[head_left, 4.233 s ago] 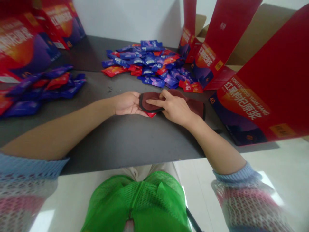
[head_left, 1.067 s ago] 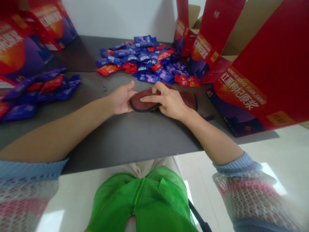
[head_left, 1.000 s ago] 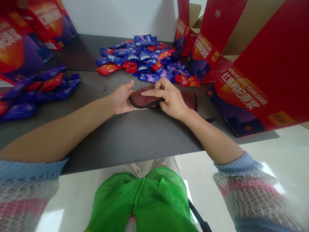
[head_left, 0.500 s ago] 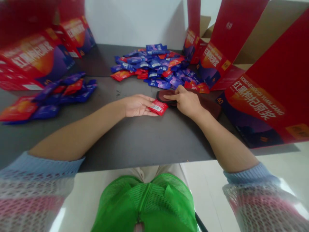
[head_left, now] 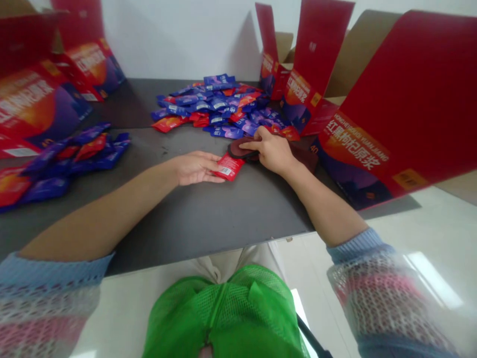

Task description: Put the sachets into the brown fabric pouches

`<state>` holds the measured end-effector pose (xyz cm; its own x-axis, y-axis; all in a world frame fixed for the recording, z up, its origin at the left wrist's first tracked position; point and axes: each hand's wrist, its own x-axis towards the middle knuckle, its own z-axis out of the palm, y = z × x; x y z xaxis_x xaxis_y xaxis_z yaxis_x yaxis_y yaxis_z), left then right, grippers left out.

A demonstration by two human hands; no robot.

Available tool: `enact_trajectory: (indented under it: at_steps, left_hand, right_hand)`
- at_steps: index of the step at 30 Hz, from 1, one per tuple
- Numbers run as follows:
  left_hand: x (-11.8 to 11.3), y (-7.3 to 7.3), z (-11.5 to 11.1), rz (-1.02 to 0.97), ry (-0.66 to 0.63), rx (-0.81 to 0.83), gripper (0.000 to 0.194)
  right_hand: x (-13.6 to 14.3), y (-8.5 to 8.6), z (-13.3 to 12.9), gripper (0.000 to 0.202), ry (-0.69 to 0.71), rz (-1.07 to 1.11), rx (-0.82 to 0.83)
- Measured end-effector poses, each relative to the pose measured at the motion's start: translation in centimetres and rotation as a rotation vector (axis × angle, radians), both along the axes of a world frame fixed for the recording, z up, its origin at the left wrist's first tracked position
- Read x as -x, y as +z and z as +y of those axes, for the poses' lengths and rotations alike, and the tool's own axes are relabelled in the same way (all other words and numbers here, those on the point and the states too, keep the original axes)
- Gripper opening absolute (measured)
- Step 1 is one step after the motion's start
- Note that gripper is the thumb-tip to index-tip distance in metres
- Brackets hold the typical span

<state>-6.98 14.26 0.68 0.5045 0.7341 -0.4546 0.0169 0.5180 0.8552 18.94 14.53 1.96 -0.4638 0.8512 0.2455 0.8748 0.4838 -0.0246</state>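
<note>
My left hand (head_left: 196, 168) holds the edge of a small red sachet (head_left: 230, 167) between its fingers, just above the grey table (head_left: 223, 214). The sachet's far edge lies under a dark brown, round-ended flat piece (head_left: 237, 148) with a black rim; its exact kind I cannot make out. My right hand (head_left: 274, 151) is closed on that piece, index finger stretched along its top. Behind both hands lies a heap of blue and red sachets (head_left: 219, 102).
A smaller pile of sachets (head_left: 89, 149) lies at the left. Open red boxes stand at the left (head_left: 33, 104), the back right (head_left: 298, 94) and the near right (head_left: 357, 144). A white wall (head_left: 179, 40) rises behind the table.
The whole view has swung, so the table and boxes appear further left. Both hands keep their hold on the sachet and the brown piece, with little movement between them.
</note>
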Motion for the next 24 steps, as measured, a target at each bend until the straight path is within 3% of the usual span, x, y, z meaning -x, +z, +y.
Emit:
enact_trajectory:
  at_steps: [6,10,12,18,24]
  left_hand:
    - [0.5,-0.1,-0.1,-0.078,-0.024,-0.003,0.024]
    - [0.3,0.1,-0.1,-0.081,-0.041,0.013,0.029]
    - [0.2,0.3,-0.2,-0.102,-0.038,0.028,0.031]
    - [0.0,0.8,-0.4,-0.059,-0.005,0.062,0.028]
    - [0.3,0.7,-0.1,-0.096,-0.021,0.065,0.027]
  right_hand:
    - [0.9,0.5,-1.3,0.05,0.297,0.172,-0.032]
    - [1.7,0.8,-2.0,0.053,0.4,0.056,0.079]
    - [1.6,1.1,-1.9,0.051,0.349,-0.036,0.086]
    - [-0.9,1.3,-0.2,0.042,-0.008,-0.243,0.104]
    - [-0.3,0.7,-0.5,0.053,0.009,-0.071,0.046]
